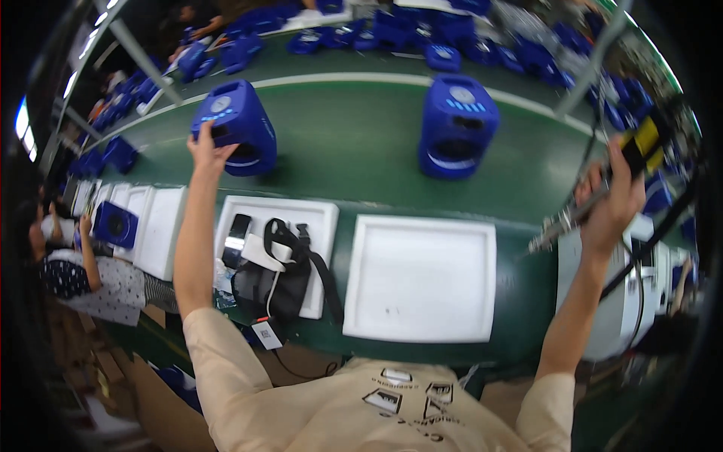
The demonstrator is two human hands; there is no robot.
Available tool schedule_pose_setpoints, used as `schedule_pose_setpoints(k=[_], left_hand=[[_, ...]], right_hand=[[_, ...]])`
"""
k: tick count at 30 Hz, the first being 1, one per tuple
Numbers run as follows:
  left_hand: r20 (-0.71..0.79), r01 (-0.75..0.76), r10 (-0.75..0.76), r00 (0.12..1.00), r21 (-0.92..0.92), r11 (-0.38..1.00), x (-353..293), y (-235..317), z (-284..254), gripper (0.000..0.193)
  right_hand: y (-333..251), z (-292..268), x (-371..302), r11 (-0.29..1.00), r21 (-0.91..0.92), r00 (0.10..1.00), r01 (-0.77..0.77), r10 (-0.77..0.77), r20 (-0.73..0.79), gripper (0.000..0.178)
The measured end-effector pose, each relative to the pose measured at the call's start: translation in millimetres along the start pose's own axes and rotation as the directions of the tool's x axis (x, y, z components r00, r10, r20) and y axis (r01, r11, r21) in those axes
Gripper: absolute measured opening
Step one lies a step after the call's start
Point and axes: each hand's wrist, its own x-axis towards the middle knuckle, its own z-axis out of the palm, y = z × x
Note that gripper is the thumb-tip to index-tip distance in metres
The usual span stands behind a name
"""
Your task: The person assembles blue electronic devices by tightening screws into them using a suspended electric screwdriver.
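Note:
At the left, my left hand (208, 153) grips the near upper edge of a blue portable speaker (260, 128), by its handle opening. The speaker stands on the green bench with a round dial and lit buttons on its top. In my right hand (616, 203) is a power screwdriver (576, 215), its metal nose tilted down to the left and a yellow and black part above. A second blue speaker (458, 132) stands upright to the right of the first, apart from both hands.
Between my arms lies a white foam tray (489, 282). Another foam tray (329, 226) holds a black bag (279, 290) and a phone (236, 233). Many blue housings (392, 34) crowd the far bench. A co-worker (94, 275) stands at the left; a metal post (595, 64) rises at the right.

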Motion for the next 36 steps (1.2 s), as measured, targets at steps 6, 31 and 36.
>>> schedule_pose_setpoints(k=[6, 31, 36], left_hand=[[0.187, 0.185, -0.2, 0.962, 0.096, 0.978, -160.7, 42.3, 52.0, 0.069], [0.697, 0.178, -0.45, 0.558, 0.429, 0.886, -419.8, -82.7, 118.2, 0.081], [0.698, 0.14, -0.379, 0.607, 0.376, 0.916, -421.8, -101.9, 123.7, 0.078]], right_hand=[[-34.7, -15.3, 2.6, 0.979, -0.171, 0.993, 0.113, -0.104, 0.06, 0.024], [-103.7, -103.7, 41.1, 0.908, -0.204, 0.915, 0.365, -0.309, 0.26, 0.036], [-92.0, -78.3, 96.4, 0.996, -0.069, 0.991, 0.063, -0.071, -0.11, 0.063]])
